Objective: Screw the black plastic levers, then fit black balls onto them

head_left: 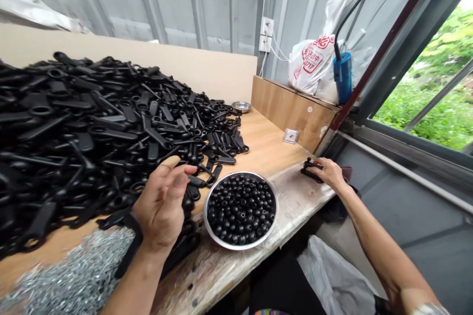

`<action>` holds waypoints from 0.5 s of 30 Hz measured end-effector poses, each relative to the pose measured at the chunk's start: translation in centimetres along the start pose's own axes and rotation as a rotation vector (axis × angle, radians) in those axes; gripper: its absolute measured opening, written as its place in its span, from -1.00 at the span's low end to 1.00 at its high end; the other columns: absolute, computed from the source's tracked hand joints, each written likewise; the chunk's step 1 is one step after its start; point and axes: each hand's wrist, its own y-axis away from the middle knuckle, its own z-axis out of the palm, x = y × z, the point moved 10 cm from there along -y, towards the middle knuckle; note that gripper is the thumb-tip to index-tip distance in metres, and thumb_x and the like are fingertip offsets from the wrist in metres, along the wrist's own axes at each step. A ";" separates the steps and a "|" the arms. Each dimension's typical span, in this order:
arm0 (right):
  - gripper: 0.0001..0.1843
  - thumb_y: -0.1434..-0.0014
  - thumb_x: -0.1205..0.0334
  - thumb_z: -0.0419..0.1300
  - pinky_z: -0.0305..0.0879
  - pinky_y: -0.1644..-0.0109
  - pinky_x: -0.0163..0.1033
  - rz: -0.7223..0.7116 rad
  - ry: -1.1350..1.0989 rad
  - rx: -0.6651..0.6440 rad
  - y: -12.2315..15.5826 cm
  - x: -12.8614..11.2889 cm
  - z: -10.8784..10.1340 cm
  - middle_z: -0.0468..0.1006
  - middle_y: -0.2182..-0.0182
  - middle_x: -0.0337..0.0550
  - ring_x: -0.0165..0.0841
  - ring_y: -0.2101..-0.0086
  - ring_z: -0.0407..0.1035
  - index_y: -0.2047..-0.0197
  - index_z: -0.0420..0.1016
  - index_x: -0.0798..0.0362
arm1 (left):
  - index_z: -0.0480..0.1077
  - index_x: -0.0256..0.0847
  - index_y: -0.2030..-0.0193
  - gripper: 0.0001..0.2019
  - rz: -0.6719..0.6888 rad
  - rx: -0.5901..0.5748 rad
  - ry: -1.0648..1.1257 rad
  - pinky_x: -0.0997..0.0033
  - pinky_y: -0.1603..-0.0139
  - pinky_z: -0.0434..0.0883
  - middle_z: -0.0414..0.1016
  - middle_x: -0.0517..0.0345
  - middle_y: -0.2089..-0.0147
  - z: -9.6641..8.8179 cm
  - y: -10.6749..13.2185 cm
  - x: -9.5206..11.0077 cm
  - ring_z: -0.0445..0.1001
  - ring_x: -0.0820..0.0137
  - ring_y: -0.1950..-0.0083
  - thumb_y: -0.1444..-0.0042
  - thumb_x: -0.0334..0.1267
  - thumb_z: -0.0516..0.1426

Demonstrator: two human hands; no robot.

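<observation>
Holding a half-curled left hand (160, 206) at the near edge of a heap of black plastic tabs (92, 123), a person works at a wooden bench (266, 142). The fingers and thumb of that hand stand partly open, their tips close to the tabs; whether they pinch one cannot be told. A black band (131, 241) circles the left wrist. To the right, the right hand (328, 174) lies at the bench's near edge, fingers curled down over a small cluster of black pieces (312, 170) and apparently gripping them.

Between the hands sits a steel bowl (240, 247) filled with black beads (240, 209), just beside the heap, whose tabs spill up to its left rim. The heap covers the bench's left side, and a drift of small silver metal pieces (74, 270) lies at near left. A small steel dish (241, 107) stands at the heap's far end.

Beyond, on a wooden shelf (295, 113), are a white printed plastic bag (310, 64) and a blue device (343, 78) with a black cable. A wall socket (266, 34) is mounted far off, and an open window (424, 83) shows greenery at right.
</observation>
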 end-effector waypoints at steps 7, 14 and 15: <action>-0.68 -0.05 -0.02 0.21 0.19 0.03 -0.24 -0.166 0.098 -0.171 0.7 0.9 2.4 0.43 0.03 -0.09 -0.23 0.05 0.30 0.22 0.49 0.04 | 0.37 -0.13 0.01 -0.67 -0.011 -0.030 0.024 0.17 0.03 0.38 0.48 0.24 0.16 0.2 0.6 1.4 0.45 0.26 0.11 -0.09 -0.10 0.11; -0.66 -0.22 0.06 0.07 0.21 0.04 -0.09 0.004 0.223 -0.093 -2.0 0.1 5.0 0.41 0.07 0.03 -0.20 0.07 0.28 0.10 0.39 0.16 | 0.36 -0.11 0.00 -0.68 0.082 -0.117 -0.209 0.22 -0.05 0.32 0.49 0.18 0.13 0.7 0.7 -0.1 0.44 0.29 0.07 -0.15 -0.09 0.05; -0.65 -0.23 0.06 0.07 0.22 0.02 -0.06 0.029 0.235 -0.077 -2.8 0.0 5.4 0.39 0.05 0.01 -0.21 0.06 0.28 0.08 0.37 0.16 | 0.34 -0.10 -0.02 -0.67 0.076 -0.138 -0.241 0.25 0.00 0.33 0.49 0.18 0.14 0.9 0.7 -0.4 0.45 0.31 0.10 -0.15 -0.07 0.04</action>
